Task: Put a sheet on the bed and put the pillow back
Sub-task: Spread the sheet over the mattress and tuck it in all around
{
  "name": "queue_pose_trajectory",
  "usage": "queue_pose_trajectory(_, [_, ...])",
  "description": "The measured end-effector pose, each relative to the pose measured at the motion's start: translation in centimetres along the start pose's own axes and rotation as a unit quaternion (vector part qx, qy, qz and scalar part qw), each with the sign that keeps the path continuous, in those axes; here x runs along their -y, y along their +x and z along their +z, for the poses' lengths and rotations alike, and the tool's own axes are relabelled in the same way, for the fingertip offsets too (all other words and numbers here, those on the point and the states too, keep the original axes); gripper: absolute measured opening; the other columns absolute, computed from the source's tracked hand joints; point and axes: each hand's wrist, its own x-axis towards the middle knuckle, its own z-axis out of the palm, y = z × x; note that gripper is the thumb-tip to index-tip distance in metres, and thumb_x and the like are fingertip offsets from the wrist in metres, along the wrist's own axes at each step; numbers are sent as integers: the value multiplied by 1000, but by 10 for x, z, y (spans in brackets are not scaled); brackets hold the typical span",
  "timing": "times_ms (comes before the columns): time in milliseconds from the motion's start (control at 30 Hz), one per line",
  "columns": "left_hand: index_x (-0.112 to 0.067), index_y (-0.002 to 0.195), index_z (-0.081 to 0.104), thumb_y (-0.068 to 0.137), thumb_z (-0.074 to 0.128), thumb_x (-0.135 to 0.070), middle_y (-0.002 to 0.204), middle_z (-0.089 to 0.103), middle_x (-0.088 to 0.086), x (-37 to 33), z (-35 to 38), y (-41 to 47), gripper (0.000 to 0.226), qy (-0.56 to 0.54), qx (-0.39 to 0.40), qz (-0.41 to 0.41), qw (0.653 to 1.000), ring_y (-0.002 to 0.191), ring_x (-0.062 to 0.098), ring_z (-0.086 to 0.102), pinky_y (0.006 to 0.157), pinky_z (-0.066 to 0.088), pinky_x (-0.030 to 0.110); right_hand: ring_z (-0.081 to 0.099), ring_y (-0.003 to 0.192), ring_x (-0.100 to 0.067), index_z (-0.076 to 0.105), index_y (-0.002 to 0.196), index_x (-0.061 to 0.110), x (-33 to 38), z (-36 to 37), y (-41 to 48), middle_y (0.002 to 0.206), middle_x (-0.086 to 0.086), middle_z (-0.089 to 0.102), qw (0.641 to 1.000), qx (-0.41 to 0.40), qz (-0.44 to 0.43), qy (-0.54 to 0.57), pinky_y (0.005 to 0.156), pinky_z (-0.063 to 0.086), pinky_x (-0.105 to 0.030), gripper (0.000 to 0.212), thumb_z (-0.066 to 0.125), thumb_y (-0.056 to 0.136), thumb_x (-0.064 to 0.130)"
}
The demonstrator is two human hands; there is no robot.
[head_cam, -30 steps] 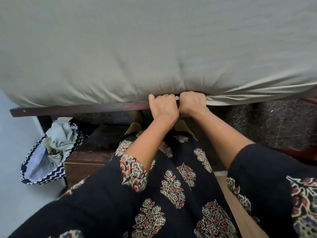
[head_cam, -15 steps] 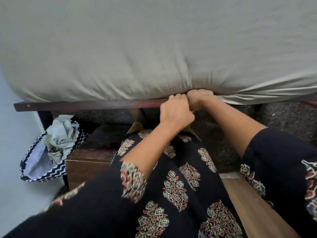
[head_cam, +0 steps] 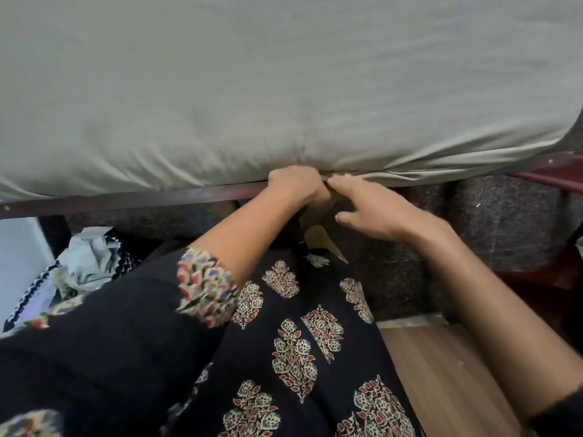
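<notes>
Nearest us we list a black cloth garment printed with red, blue and cream flower sprigs, covering the lap and both upper arms. Right of it lies a strip of pale brown wood-grain flooring. At left is a soft fabric basket with navy-and-white zigzag trim, holding crumpled pale cloth.

Further on we record the right hand. Its fingers are straight and slightly spread and hold nothing. The forefinger tip meets the lower edge of the grey-green plain bedsheet.

Just beside it is the left hand. Its fingers are curled together, with the tips hidden where cloth meets rail. We cannot tell whether they pinch the cloth.

Behind both hands runs a dark brown wooden bed rail. Farthest, the bedsheet lies stretched over the mattress, drawn down to the rail, with loose folds at right.
</notes>
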Motion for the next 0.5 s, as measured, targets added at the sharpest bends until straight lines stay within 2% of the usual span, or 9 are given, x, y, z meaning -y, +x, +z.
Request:
queue_pose_trajectory(100, [-6,136,37,94,41,-28,144,38,12,7,14,-18,47,12,23,7,1000,134,28,36,100,37,42,44,130,-19,47,138,19,-25,17,-36,139,2,52,988,-127,50,69,105,38,-35,49,52,89,18])
queue_pose_trajectory(133, [-6,137,35,96,38,-27,145,34,11,5,21,-30,47,22,16,16,999,137,27,30,102,35,44,46,127,-19,51,135,18,-37,25,-41,136,2,55,981,-162,68,81,103,39,-35,45,51,90,16])
queue_pose_trajectory(167, [-8,135,40,96,36,-27,144,36,10,-2,25,-45,44,24,9,26,999,137,26,30,101,36,44,47,124,-20,54,131,16,-48,33,-44,133,1,57,974,-191,81,91,102,39,-35,42,51,89,13])
queue_pose_trajectory(267, [-20,125,56,94,38,-28,133,51,2,-33,41,-78,37,-29,-63,96,993,124,22,48,92,42,37,51,117,-27,60,123,8,-75,48,-46,126,-6,59,954,-267,96,94,99,41,-37,40,52,84,2])
queue_pose_trajectory(333, [-18,121,60,90,45,-21,127,57,0,-44,54,-70,35,-41,-143,145,978,118,21,54,89,45,35,52,114,-30,62,119,2,-87,49,-43,123,-10,60,941,-317,91,80,97,45,-41,42,51,79,-2])
queue_pose_trajectory(400, [-11,115,65,77,53,-14,122,62,5,-48,66,-48,39,-55,-224,149,962,111,23,60,84,51,35,54,111,-32,63,115,-2,-94,48,-37,119,-14,61,933,-345,83,59,94,48,-42,46,42,75,3])
queue_pose_trajectory(500, [-5,132,50,74,55,-10,140,47,12,-54,80,-23,59,-28,-231,142,962,129,28,44,104,41,42,53,112,-33,61,113,-5,-101,47,-26,117,-17,59,929,-362,64,30,94,47,-43,54,34,70,11])
